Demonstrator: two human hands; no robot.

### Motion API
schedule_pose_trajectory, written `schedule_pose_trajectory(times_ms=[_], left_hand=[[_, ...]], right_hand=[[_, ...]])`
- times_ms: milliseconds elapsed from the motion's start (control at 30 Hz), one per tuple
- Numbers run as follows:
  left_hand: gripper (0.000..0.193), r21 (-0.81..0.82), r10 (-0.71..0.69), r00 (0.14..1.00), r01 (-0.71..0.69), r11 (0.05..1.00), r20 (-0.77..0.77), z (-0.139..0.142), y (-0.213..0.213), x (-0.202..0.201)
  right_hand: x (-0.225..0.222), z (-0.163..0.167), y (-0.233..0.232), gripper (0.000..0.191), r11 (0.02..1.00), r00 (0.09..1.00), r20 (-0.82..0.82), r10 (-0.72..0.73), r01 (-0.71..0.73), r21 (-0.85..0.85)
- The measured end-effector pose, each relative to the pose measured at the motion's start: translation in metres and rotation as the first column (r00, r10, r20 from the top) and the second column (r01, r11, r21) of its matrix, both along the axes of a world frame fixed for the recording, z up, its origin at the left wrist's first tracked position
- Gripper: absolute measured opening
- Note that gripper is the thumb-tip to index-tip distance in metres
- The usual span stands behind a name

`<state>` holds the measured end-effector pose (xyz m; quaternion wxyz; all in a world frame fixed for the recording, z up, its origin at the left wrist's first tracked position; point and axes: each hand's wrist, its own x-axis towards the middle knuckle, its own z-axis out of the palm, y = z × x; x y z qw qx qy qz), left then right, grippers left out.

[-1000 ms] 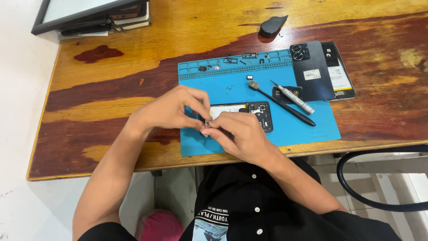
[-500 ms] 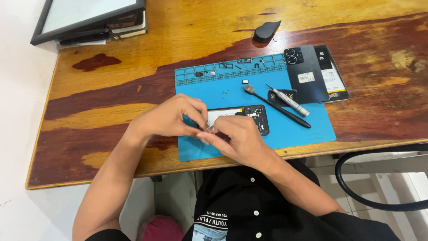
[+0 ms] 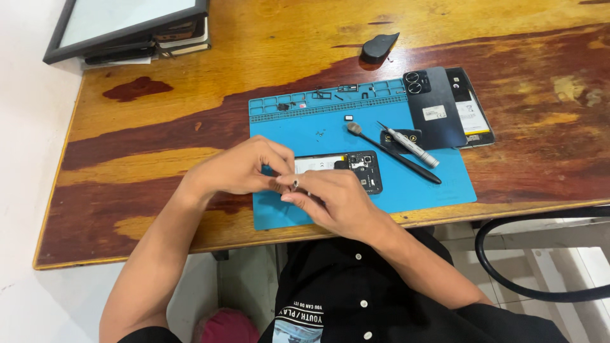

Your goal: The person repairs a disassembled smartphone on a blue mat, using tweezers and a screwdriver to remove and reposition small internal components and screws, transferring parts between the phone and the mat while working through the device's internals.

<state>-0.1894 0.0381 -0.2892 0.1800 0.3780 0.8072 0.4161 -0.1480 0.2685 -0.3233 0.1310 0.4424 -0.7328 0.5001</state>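
Our left hand (image 3: 244, 168) and right hand (image 3: 333, 200) meet, fingertips narrowed on a tiny silvery metal part (image 3: 295, 184) above the blue rubber mat (image 3: 438, 190); beneath lies the opened black phone (image 3: 356, 168); a loose pinch could, we judge, drop it off the wooden desk (image 3: 190, 133).

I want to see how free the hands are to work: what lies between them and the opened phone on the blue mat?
Nothing visible does. The left hand and right hand pinch a small metal part directly over the opened phone. The screwdriver and black spudger lie off to the right.
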Motion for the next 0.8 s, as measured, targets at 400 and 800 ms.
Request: schedule_pose_trajectory(times_ms=[400, 800], left_hand=[[0.012, -0.021, 0.003, 1.000, -0.003, 1.000, 0.024, 0.0047, 0.0008, 0.0008], [0.009, -0.012, 0.015, 0.999, -0.015, 1.000, 0.037, 0.0039, -0.0006, 0.0006]], right_hand=[[-0.0004, 0.0008, 0.0003, 0.018, 0.997, 0.998, -0.042, 0.038, -0.041, -0.066], [-0.0003, 0.0030, 0.0011, 0.019, 0.998, 0.999, -0.015, 0.050, -0.051, -0.038]])
